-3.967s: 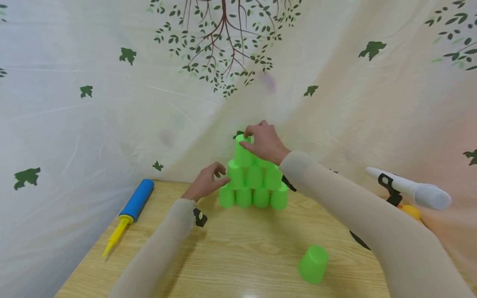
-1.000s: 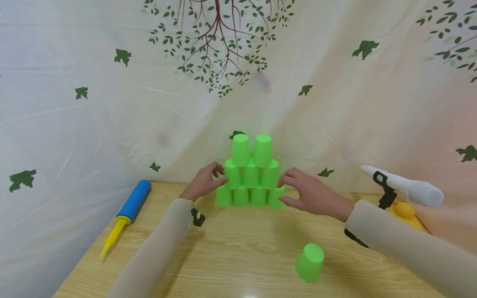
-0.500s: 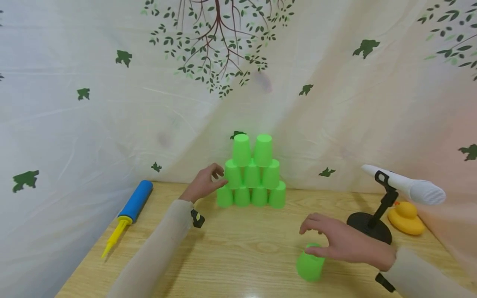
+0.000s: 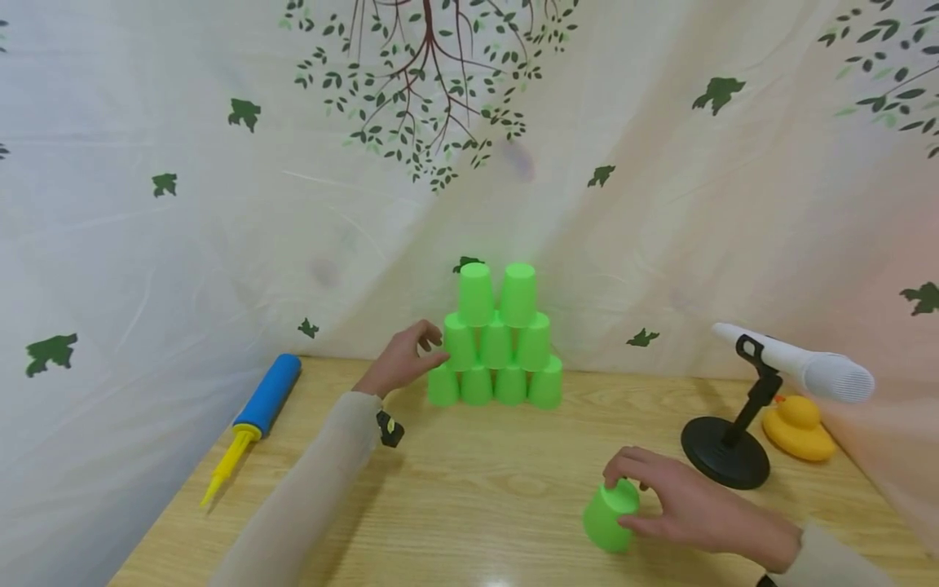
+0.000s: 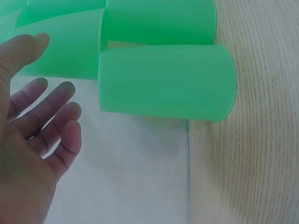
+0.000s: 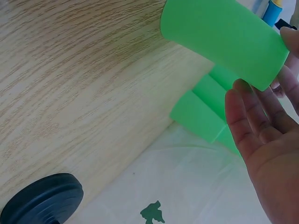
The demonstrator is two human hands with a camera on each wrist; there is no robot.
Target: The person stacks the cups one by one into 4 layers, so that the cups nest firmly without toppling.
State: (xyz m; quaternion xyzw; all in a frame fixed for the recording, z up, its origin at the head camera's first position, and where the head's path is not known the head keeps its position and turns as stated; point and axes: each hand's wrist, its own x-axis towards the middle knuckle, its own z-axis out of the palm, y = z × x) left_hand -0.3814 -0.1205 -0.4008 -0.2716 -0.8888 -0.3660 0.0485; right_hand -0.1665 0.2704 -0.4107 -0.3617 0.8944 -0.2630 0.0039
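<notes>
Upside-down green plastic cups form a pyramid point(image 4: 496, 342) at the back of the table, with two on its top row and three in the middle row. My left hand point(image 4: 402, 359) hovers at the pyramid's left side, fingers loosely bent and holding nothing. In the left wrist view its thumb overlaps a middle-row cup point(image 5: 70, 51), while a bottom-row cup point(image 5: 168, 84) sits beyond the fingertips. A single green cup point(image 4: 607, 518) stands upside down at the front right. My right hand point(image 4: 685, 501) pinches it near its upper end, thumb on the near side and fingers across.
A blue and yellow hand pump point(image 4: 266, 397) lies at the left edge. On the right stand a white microphone point(image 4: 800, 363) on a black round-based stand point(image 4: 725, 452) and a yellow rubber duck point(image 4: 798, 428). A white cloth with leaf prints point(image 4: 220, 244) hangs behind the table point(image 4: 455, 505).
My right hand has let go of the pyramid's top row, come forward and right, and closed on the single cup. The left hand stays where it was.
</notes>
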